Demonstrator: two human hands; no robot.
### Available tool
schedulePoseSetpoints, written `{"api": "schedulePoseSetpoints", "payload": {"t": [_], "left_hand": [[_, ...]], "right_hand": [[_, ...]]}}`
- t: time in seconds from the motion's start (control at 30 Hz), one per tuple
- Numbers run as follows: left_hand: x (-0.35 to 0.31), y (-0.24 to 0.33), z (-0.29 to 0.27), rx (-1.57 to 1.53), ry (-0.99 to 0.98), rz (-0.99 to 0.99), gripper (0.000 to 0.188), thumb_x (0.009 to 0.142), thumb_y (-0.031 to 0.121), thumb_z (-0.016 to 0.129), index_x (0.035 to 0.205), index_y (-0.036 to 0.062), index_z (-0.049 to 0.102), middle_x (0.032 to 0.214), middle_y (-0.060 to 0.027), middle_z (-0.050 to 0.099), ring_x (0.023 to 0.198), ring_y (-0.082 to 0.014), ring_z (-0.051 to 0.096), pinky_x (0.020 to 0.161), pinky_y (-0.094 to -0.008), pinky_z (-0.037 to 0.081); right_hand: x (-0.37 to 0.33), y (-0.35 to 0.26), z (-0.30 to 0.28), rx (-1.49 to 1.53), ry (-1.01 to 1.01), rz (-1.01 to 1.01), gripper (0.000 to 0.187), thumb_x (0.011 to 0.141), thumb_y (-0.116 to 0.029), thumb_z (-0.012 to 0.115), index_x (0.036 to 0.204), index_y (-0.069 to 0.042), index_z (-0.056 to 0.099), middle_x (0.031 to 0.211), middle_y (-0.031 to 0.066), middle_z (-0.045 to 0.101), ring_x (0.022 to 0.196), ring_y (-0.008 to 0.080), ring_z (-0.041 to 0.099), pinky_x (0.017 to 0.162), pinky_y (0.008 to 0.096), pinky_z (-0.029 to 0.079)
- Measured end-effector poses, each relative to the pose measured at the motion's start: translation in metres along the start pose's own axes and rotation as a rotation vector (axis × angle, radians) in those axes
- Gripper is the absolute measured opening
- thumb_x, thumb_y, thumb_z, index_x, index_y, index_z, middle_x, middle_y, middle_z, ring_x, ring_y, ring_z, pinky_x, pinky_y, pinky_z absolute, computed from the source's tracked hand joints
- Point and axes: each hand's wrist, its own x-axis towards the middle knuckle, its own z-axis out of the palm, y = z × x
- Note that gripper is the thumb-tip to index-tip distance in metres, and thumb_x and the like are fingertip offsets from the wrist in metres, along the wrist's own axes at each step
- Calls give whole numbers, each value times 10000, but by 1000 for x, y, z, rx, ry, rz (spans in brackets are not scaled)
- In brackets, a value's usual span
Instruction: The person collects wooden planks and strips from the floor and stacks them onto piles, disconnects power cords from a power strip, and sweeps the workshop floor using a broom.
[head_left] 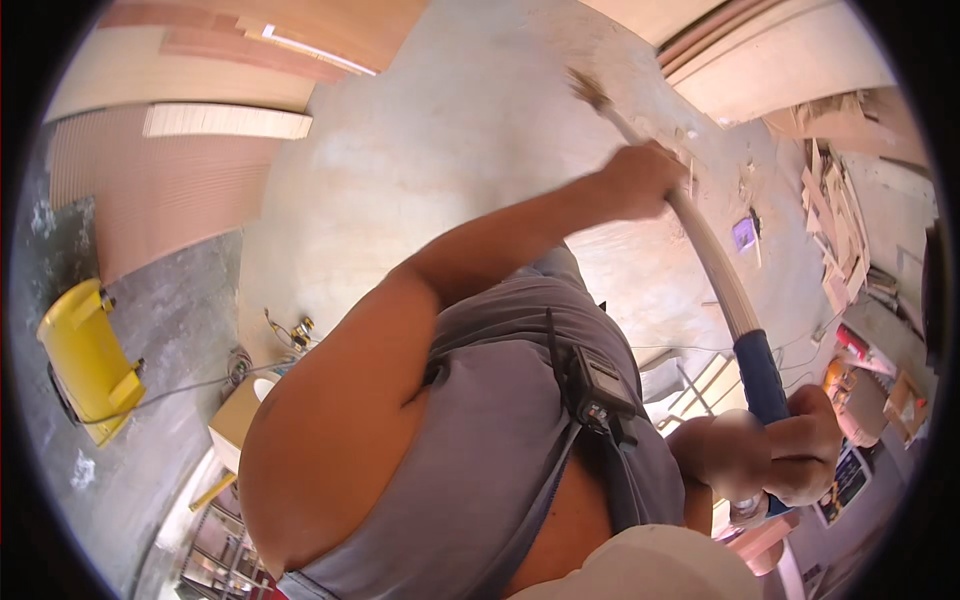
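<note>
A long broom point(712, 262) slants across my right side, its pale shaft ending in a blue grip point(762, 375) near me. My left hand point(640, 182) reaches across my body and is closed around the shaft, low down toward the far end. Closer to my body, my right hand point(803, 447) is wrapped round the blue grip. Brown bristles point(588, 88) show at the far end, over the pale floor point(450, 130); motion blurs them slightly, and I cannot tell whether they touch it. A small purple item point(744, 234) lies on the floor to the right of the shaft.
Wood sheets point(190, 170) lie at the left, and more boards point(780, 60) at the far right. Scrap wood point(835, 225) is piled along the right side. A yellow cylindrical machine point(90, 360) with a cable stands at the left. A black device point(600, 390) hangs on my front.
</note>
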Motion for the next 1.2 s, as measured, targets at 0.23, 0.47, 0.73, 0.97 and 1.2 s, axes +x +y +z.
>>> {"api": "schedulePoseSetpoints", "payload": {"t": [0.23,0.47,0.73,0.97,1.2], "left_hand": [[24,-207,-42,235,42,-10,167,597,24,667,744,71,602,866,-129,593,878,-338,564,755,-417,468],[81,-213,105,-186,-77,97,134,622,113,694,700,84,589,709,-129,583,701,-313,562,654,-396,448],[165,-40,186,-229,-553,176,166,659,94,658,820,71,624,822,-149,622,798,-331,609,706,-399,484],[232,69,137,-258,-704,408,115,646,78,592,758,80,620,745,-133,611,788,-330,608,705,-448,473],[273,-38,-5,-204,-519,408,292,578,-2,628,864,55,611,916,-100,586,887,-307,580,779,-405,464]], "right_hand": [[51,160,100,468,-213,201,105,735,-3,629,677,-3,541,678,87,561,592,196,527,546,301,403],[58,190,55,305,-95,353,173,746,-26,657,656,-20,510,611,99,483,494,228,493,465,321,370],[69,166,-60,93,240,338,174,672,-47,647,583,-45,497,528,56,488,437,156,429,421,296,309],[66,158,-153,644,645,-520,434,642,-311,826,499,-163,443,502,-49,499,456,28,496,525,339,252],[160,191,-68,1037,569,-637,449,632,-21,657,387,-161,307,361,-53,318,288,55,301,382,204,162]]}}
